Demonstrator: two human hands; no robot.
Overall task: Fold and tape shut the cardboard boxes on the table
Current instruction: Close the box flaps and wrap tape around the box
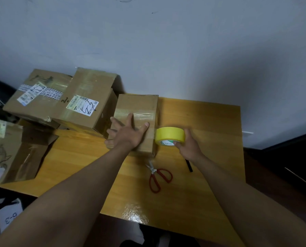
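Tape roll [170,135] sits just right of the small box [136,122], held upright on its edge by the right hand [187,146]: thumb pinches the near face by the core, fingers wrap the far side. Yellow tape, roll's outer band close beside the box's right wall; whether it touches, can't tell. No free tape end visible.

Left hand [129,132] lies flat on the box top, fingers spread and straight, pressing the flaps down, thumb pointing right toward the roll. Box stands mid-table on the wooden table [202,157], flaps closed, old clear tape across the top. Its long axis runs away from the person, toward the wall.

Key relation: roll is right of the box at about top height, so the strip likely gets pulled leftward over the top, or along the long seam if the roll goes to the near end first. Right hand is the nearer one for the tape; left is busy as the hold-down.

Scissors [157,177], red handles, lie near the person, just in front of the box, nearer the right hand. Black marker [189,166] partly under the right wrist. Other boxes [59,102] piled at left, one with a flap hanging open.
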